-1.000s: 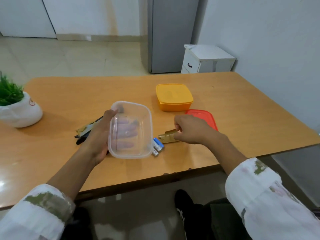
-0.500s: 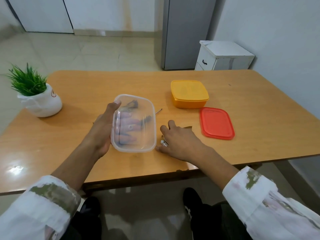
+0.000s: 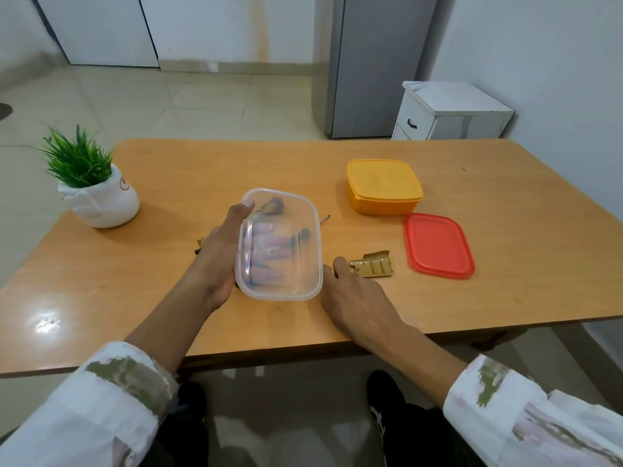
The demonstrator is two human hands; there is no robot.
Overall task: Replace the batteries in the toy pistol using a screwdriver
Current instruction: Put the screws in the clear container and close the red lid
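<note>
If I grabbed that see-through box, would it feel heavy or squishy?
Probably light: the left hand holds the clear box up by itself, and its walls look thin. It is likely fairly stiff, since its shape shows no bending in that grip. The plastic looks smooth and glossy, so it might be a bit slippery.

Orange box (image 3: 384, 187), red lid (image 3: 438, 246), clear tub (image 3: 279, 244), gold cover (image 3: 372, 264)
</note>
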